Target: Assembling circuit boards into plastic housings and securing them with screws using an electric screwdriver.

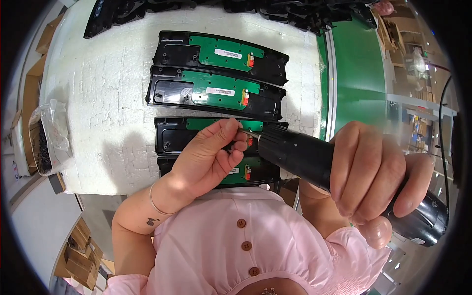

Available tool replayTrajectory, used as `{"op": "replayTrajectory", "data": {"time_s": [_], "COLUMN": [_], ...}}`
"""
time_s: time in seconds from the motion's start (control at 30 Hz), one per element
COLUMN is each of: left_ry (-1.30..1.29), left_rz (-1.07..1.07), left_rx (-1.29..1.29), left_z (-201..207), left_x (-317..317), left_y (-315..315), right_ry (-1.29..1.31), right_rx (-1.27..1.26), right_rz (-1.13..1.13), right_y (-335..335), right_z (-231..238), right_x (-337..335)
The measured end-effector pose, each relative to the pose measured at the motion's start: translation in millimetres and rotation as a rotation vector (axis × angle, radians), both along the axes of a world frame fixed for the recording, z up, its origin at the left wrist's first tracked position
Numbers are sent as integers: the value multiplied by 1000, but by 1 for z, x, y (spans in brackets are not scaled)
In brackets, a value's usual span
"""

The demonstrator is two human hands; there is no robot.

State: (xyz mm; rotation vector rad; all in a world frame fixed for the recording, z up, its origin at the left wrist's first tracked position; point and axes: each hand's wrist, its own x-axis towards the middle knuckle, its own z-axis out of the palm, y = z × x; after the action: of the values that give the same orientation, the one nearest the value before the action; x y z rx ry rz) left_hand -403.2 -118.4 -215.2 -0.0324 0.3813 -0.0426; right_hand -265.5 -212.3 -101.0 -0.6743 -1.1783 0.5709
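My right hand [368, 172] is wrapped round a black electric screwdriver [297, 155], which lies across the view with its bit pointing left. At the bit's tip, the fingers of my left hand [211, 152] are pinched together; whatever sits between them, perhaps something tiny, is too small to make out. Beneath both hands is a black plastic panel [169, 135] carrying a green circuit board with a red and yellow connector. Another such panel [169, 167] lies nearer me, partly hidden by my left forearm. Two more, an upper panel [172, 54] and a middle panel [167, 91], lie beyond.
The panels rest on a white foam-like work surface [98, 98]. Black plastic parts [246, 7] are heaped along its far edge. On the left stands a box [42, 142] lined with a clear bag, holding small dark pieces. A black cord [442, 108] hangs at the right.
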Motion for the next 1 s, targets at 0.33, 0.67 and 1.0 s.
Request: {"op": "replayTrajectory", "data": {"time_s": [0.33, 0.67, 1.0], "left_ry": [47, 101, 60], "left_rz": [-97, -187, -171], "left_rx": [14, 283, 316], "left_z": [21, 12, 4], "left_x": [11, -4, -9], "left_y": [-5, 1, 2], "right_ry": [-106, 139, 65], "right_rx": [-88, -135, -302], "right_rz": [-104, -397, -501], "right_y": [1, 9, 17], "right_z": [-13, -57, -58], "right_x": [14, 49, 45]}}
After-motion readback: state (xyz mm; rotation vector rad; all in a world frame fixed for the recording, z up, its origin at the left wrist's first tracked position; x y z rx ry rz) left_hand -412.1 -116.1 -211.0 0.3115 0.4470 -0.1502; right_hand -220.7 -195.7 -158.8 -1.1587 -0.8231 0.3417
